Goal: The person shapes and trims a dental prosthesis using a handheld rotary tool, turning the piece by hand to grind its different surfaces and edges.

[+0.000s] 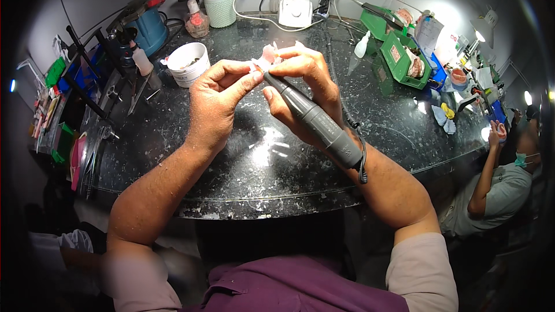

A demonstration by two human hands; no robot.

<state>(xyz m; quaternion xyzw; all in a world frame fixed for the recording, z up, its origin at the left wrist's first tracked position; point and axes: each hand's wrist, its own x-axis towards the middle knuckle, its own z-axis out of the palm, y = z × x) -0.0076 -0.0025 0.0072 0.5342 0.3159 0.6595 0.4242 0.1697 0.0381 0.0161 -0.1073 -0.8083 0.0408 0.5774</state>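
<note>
Pink dental piece [268, 55] sits pinched between the left hand's [217, 95] thumb and fingers, to the right of the white tub [189, 75]. Farther right of the tub, the right hand [315, 84] wraps round a dark grey handpiece [315, 120], its tip at the piece; contact is hidden. Behind the tub stand a pinkish bottle [196, 23] and a pale green cup [221, 13]; far right of it lies a green box [393, 72].

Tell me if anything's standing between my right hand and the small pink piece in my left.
Nothing visible does: the right hand is right beside the pink piece, pinched in the left hand. The black handpiece in the right hand points toward it; whether its tip touches is too small to tell.
</note>
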